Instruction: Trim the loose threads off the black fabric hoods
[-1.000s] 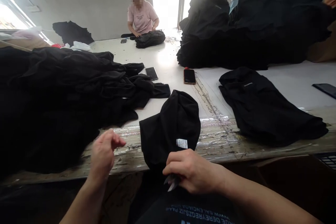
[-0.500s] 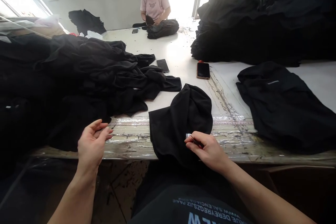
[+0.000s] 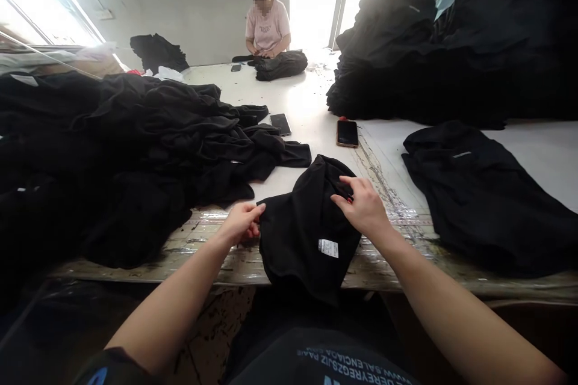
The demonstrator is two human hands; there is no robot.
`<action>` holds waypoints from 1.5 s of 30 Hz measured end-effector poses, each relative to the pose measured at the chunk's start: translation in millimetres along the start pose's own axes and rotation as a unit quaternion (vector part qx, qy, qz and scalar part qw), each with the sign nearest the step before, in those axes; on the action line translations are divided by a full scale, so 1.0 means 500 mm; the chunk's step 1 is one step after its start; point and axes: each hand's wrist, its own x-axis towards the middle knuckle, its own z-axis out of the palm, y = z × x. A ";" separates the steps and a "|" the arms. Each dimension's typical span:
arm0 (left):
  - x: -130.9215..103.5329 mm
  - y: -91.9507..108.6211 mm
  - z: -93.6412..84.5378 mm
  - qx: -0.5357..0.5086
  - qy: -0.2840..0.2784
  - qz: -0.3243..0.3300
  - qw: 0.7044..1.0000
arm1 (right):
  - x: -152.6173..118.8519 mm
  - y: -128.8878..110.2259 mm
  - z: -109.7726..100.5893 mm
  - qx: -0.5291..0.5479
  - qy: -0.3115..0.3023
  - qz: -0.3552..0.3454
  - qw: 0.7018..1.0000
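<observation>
Head view: both hands have come onto the black garment [image 3: 307, 228]; left hand [image 3: 241, 224] pinches its edge, right hand [image 3: 363, 207] probably grips a fold.

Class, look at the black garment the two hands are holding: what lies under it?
Under the black garment lies the table, its near edge covered in clear tape. The lower part hangs over that edge. The surface directly beneath is hidden by the cloth.

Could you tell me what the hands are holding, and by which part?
Both grip the black garment: left hand pinches its left edge, right hand its upper right fold.
</observation>
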 end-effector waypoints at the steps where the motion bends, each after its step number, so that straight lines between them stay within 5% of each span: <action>1: 0.012 0.007 0.009 -0.008 -0.014 0.000 1.000 | 0.016 0.010 0.015 -0.021 -0.007 0.005 1.000; 5: 0.006 0.093 0.026 -0.073 -0.028 0.062 0.995 | 0.071 0.032 0.026 -0.032 -0.002 0.011 0.999; 8: -0.049 0.184 0.022 -0.176 0.000 0.170 0.970 | 0.104 0.032 -0.029 -0.024 0.064 0.027 0.997; 11: -0.099 0.212 0.037 -0.244 -0.006 0.208 0.947 | 0.114 0.038 -0.094 -0.006 0.135 0.062 0.989; 14: -0.113 0.146 0.081 -0.246 -0.046 0.110 0.962 | 0.079 0.046 -0.123 -0.007 0.195 0.085 0.977; 16: -0.113 0.075 0.114 -0.247 -0.056 0.045 0.966 | 0.031 0.042 -0.116 0.005 0.178 0.096 0.979; 21: -0.145 -0.038 0.163 -0.280 -0.096 -0.018 0.955 | -0.119 -0.025 -0.072 0.141 -0.097 0.055 0.984; 25: -0.176 -0.045 0.175 -0.278 -0.117 -0.009 0.953 | -0.185 -0.086 -0.061 0.180 -0.189 0.030 0.965; 37: -0.190 -0.074 0.189 -0.240 -0.098 0.031 0.965 | -0.210 -0.113 -0.055 0.152 -0.179 -0.004 0.972; 45: -0.192 -0.078 0.189 -0.239 -0.111 0.030 0.964 | -0.203 -0.118 -0.054 0.182 -0.197 0.041 0.962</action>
